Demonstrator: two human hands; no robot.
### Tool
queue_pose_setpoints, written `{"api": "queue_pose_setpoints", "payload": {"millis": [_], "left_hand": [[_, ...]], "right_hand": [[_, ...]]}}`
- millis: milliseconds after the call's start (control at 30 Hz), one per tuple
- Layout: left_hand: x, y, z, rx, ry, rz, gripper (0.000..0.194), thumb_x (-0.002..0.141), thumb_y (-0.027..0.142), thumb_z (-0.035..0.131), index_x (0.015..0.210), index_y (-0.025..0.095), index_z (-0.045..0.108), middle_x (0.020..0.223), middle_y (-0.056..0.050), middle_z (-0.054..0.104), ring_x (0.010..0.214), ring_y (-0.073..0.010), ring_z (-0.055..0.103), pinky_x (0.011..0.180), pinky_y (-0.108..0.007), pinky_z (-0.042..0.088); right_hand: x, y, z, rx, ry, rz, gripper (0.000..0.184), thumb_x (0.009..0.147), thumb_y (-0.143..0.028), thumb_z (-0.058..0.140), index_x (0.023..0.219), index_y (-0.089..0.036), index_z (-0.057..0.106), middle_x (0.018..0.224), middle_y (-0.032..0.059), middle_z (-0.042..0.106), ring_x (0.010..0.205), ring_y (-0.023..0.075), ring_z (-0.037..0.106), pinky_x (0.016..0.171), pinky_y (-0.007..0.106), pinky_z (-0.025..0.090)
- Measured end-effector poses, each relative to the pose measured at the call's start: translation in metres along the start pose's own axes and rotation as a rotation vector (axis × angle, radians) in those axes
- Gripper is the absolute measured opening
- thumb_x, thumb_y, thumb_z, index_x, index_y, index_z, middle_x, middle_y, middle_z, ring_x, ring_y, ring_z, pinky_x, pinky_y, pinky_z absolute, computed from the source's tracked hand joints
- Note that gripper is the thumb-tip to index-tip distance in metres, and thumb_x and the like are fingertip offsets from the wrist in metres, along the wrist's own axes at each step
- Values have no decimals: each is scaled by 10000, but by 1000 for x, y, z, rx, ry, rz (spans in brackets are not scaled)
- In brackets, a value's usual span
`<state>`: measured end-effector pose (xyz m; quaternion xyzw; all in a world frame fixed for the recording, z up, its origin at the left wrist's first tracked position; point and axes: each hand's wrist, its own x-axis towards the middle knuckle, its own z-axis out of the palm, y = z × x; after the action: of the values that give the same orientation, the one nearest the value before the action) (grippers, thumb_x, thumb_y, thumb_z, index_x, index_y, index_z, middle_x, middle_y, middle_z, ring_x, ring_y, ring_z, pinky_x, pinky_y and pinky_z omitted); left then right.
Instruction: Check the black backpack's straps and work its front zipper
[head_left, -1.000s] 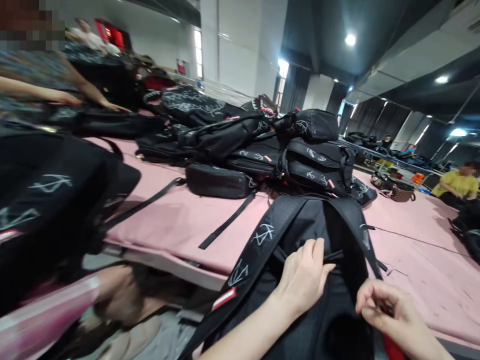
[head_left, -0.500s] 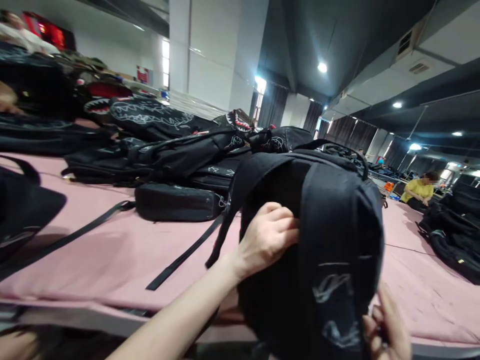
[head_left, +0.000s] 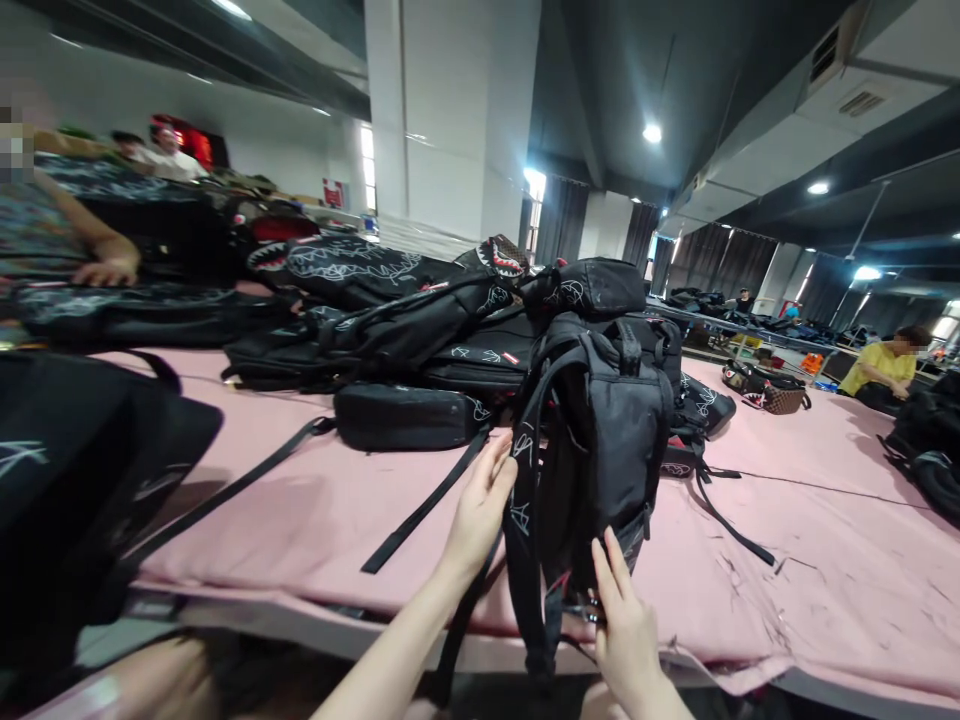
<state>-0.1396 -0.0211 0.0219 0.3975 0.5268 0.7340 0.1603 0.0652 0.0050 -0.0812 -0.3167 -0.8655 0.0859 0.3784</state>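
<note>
A black backpack (head_left: 611,440) with white scribble marks on its straps stands upright on the pink table (head_left: 315,520) near its front edge. My left hand (head_left: 480,510) lies flat against the backpack's left shoulder strap, fingers stretched out. My right hand (head_left: 626,625) touches the backpack's lower edge with fingers extended, near a small red and silver part. Neither hand grips anything that I can see.
A pile of black backpacks (head_left: 420,320), some with shark-mouth prints, lies behind. Loose black straps (head_left: 420,510) trail across the pink cover. A large black bag (head_left: 82,480) sits at left. A person's arm (head_left: 82,250) rests at far left; a person in yellow (head_left: 881,370) sits at far right.
The backpack went from lying in front of me to held up close, and now stands farther out on the table. My left hand has let go of its top and opened flat.
</note>
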Motion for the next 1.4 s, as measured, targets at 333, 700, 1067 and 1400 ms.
{"api": "queue_pose_setpoints", "payload": {"millis": [333,700,1067,1400], "left_hand": [[0,-20,-2,344,-65,211,570,826,435,476,1328,193,354,1377,-99,397,1259,-239,379,1073,-430,304],[-33,-9,6,481,-1,632,391,826,284,549,1205,237,464,1175,-84,518,1098,-223,514,955,-399,444],[-38,-52,20,224,-556,95,985,563,431,777,1373,219,259,1389,-125,344,1269,-287,352,1063,-451,309],[-36,-42,45,539,-124,24,477,635,364,722,1040,195,536,958,-41,637,908,-245,607,791,-353,496]], "right_hand": [[14,30,-16,41,38,-178,836,551,21,343,1355,-207,356,1355,71,432,1062,186,566,815,280,527],[38,39,-16,280,111,-147,342,667,2,383,849,-183,605,812,42,583,755,149,574,679,239,478],[7,7,-27,319,58,-106,372,734,5,409,956,-202,623,879,47,589,806,146,577,703,244,485],[16,-3,-14,142,162,-73,474,657,43,343,924,-181,664,744,31,499,658,121,527,591,210,462]]}}
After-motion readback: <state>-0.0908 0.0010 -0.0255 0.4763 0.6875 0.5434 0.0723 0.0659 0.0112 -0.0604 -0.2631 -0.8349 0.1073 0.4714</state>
